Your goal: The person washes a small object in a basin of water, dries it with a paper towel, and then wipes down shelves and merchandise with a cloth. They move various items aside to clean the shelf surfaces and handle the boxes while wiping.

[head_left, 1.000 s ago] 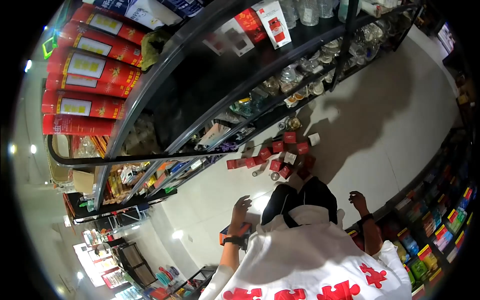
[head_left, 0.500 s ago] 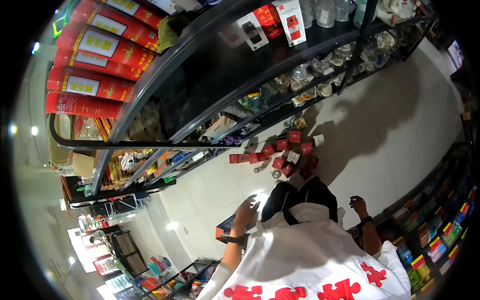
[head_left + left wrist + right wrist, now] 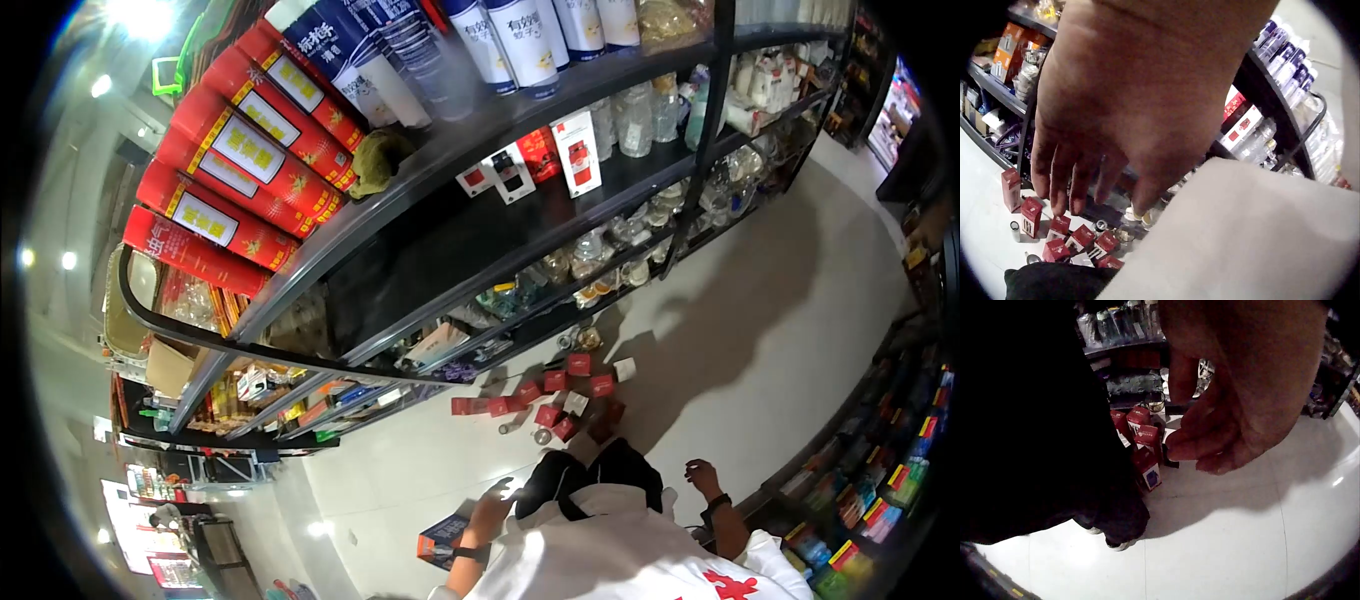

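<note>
My left hand (image 3: 490,510) hangs beside the left leg with fingers loosely extended and nothing in it; in the left wrist view its back and spread fingers fill the upper middle. On the other side, my right hand (image 3: 703,478) hangs beside the body, its fingers slightly bent around nothing in the right wrist view. Several red boxes (image 3: 578,364) stand and lie on the floor in front of the feet, below both hands. Among them are a white box (image 3: 625,369) and a small glass jar (image 3: 543,436). A blue and orange box (image 3: 440,540) shows beside the left wrist.
A long black shelf (image 3: 430,270) runs along the front, bearing red cans (image 3: 240,150), blue and white cans (image 3: 525,45), a few upright boxes (image 3: 577,152) and glassware (image 3: 635,118). Another shelf of colourful packets (image 3: 880,515) stands at the right. The pale tiled floor (image 3: 770,330) lies between.
The head view has tilted up, so shelf, boxes and hands sit lower in it and the blue and white cans show more. Both hands still hang at the sides, holding nothing.
</note>
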The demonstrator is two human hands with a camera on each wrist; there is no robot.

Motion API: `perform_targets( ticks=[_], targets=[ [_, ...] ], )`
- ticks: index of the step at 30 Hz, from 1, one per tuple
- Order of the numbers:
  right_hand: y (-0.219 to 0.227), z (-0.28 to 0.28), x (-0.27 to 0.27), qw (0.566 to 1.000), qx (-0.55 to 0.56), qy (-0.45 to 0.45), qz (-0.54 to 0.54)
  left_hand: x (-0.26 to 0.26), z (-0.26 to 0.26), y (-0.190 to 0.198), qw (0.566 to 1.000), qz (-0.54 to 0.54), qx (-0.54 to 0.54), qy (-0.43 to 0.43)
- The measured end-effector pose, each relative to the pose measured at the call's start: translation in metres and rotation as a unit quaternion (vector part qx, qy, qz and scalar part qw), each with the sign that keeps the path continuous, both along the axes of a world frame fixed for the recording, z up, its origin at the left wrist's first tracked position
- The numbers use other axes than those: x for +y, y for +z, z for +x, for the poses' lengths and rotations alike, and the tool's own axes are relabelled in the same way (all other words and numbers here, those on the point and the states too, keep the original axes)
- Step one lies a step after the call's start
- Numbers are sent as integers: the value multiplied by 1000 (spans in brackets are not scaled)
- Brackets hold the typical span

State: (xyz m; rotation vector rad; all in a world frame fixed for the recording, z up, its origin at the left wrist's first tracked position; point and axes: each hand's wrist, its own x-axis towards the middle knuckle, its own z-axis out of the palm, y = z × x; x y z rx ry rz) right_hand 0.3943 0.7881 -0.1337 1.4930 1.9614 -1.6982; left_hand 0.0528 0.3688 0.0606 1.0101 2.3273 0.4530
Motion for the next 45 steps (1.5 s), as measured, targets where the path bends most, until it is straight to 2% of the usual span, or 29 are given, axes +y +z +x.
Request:
perform_targets(
  ticks=[1, 2, 4, 5, 6, 8, 10, 12, 13, 14, 15, 16, 17, 18, 21, 22, 24, 26, 28, 29, 32, 34, 36, 37, 38, 40, 42, 44, 45],
  targets=[
    [2, 4, -2, 1000, 6, 5, 4, 5, 0, 6, 987, -21, -112, 115],
    [4, 5, -4, 1000, 15, 11, 7, 3, -3, 0, 987, -15, -109, 113],
    [13, 3, -6, 1000, -21, -7, -21, -11, -5, -25, 999, 25, 13, -15],
    [12, 4, -10, 1000, -24, 4, -6, -14, -3, -41, 993, 34, -35, 108],
    [9, 4, -10, 999, -28, 16, 11, -6, -7, -36, 993, 40, -31, 111],
    [8, -6, -12, 1000, -16, 16, 8, 15, -12, -1, 965, -20, -125, 229],
    [8, -31, -19, 986, -21, 90, 137, 17, -16, 3, 968, -9, -110, 227],
    [11, -82, -18, 971, -6, 157, 178, 20, -21, 1, 970, -2, -100, 222],
    [79, -130, -20, 951, -10, 214, 222, 18, -22, 0, 970, 8, -101, 222],
    [55, -156, -7, 776, 102, 444, 437, 18, -22, 7, 968, 9, -103, 227],
    [90, -208, -16, 949, 249, 149, 120, 16, -22, 14, 965, 11, -110, 238],
    [226, -267, -27, 918, 280, 179, 217, 15, -18, 17, 961, 17, -117, 249],
    [287, -313, -32, 913, 331, 153, 184, 9, -14, 16, 957, 27, -114, 266],
    [320, -354, -30, 873, 351, 188, 283, 0, -12, 15, 956, 29, -111, 271],
    [460, -457, -39, 762, 480, 174, 398, -30, 3, 1, 938, 36, -126, 322],
    [501, -487, -40, 701, 537, 153, 444, -37, 6, 1, 937, 41, -128, 322],
    [552, -546, -41, 646, 517, 108, 551, -50, 19, 14, 925, -8, -114, 362],
    [584, -595, -35, 618, 435, 90, 649, -68, 34, 14, 923, -2, -97, 373],
    [617, -621, -38, 747, 290, 147, 580, -89, 49, 0, 910, 37, -105, 399],
    [620, -634, -34, 744, 290, 147, 583, -100, 56, -10, 902, 20, -108, 418],
    [604, -674, -14, 700, 252, 266, 613, -136, 77, -39, 900, -21, -67, 430],
    [606, -689, -5, 680, 356, 263, 585, -153, 89, -43, 896, -4, -15, 444],
    [620, -689, -7, 672, 444, 176, 566, -184, 90, -87, 911, -2, -1, 412],
    [630, -677, -12, 647, 491, 122, 571, -164, 79, -34, 877, -32, -70, 475],
    [637, -664, -18, 618, 536, 67, 571, -175, 77, -54, 877, -31, -70, 475],
    [650, -635, -28, 553, 609, -44, 567, -201, 67, -104, 927, -12, 6, 374],
    [659, -602, -30, 475, 690, -97, 537, -205, 60, -117, 931, -8, -2, 365],
    [661, -553, -36, 473, 695, -137, 524, -201, 46, -107, 933, 9, 2, 359],
    [656, -527, -39, 488, 712, -174, 474, -184, 34, -76, 912, -3, -53, 408]
  ],
)
